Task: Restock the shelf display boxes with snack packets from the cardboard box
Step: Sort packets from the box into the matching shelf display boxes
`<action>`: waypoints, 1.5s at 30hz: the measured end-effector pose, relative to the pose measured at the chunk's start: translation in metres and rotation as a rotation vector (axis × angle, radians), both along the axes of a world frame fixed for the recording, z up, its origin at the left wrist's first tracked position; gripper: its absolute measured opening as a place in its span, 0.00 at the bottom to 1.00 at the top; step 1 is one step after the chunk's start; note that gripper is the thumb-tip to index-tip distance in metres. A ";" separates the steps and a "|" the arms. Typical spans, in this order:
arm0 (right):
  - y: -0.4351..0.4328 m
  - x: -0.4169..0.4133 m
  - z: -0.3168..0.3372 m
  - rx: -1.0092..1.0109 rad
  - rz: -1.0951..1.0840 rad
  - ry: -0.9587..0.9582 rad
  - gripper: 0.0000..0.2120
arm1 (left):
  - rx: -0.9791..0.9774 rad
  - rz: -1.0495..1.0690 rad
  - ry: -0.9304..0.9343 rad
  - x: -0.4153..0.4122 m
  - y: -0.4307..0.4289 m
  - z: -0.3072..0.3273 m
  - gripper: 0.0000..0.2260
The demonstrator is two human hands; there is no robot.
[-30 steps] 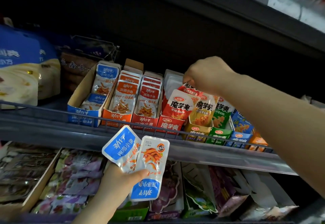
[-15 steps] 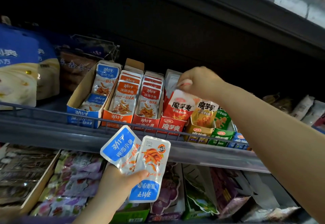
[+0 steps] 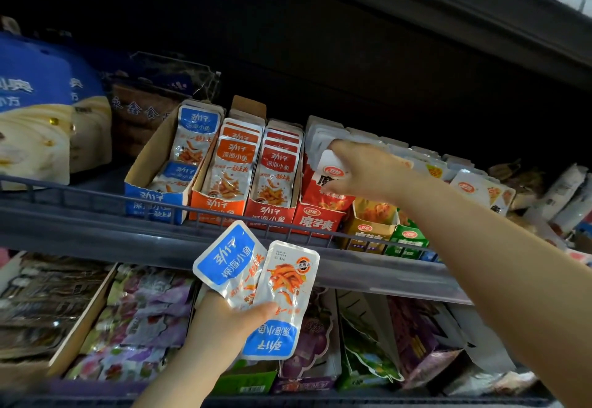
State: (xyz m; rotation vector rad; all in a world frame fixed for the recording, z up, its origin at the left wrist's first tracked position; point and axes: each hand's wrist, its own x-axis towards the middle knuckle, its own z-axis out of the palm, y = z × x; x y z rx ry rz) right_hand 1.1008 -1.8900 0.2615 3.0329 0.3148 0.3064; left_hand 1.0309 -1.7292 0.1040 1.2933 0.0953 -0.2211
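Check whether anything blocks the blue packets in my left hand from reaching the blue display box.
Only the shelf's wire rail crosses in front of the blue display box; the blue packets must clear it. Its top is open.

I'm seeing blue display box (image 3: 150, 204), orange display box (image 3: 217, 209), red display box (image 3: 269, 215), all wearing white lettering. I'm noting silver packets (image 3: 288, 276) showing blue panels, orange print; red-and-white packet (image 3: 312, 190).

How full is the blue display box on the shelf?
Only partly full: the blue display box holds a few blue packets lying low, with its bare inner wall showing.
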 end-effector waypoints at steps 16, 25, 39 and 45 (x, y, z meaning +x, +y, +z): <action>0.006 -0.068 -0.042 0.490 0.131 -0.529 0.19 | 0.025 -0.018 0.018 -0.001 0.003 -0.003 0.11; 0.028 -0.113 -0.149 1.286 -0.267 0.264 0.08 | -0.038 -0.031 0.019 -0.005 0.001 -0.004 0.11; 0.025 -0.104 -0.142 1.555 -0.412 0.273 0.04 | 0.006 -0.027 -0.087 0.003 0.004 -0.004 0.08; 0.014 -0.104 -0.131 1.727 -0.322 0.205 0.04 | -0.001 0.089 -0.113 0.007 0.014 -0.001 0.07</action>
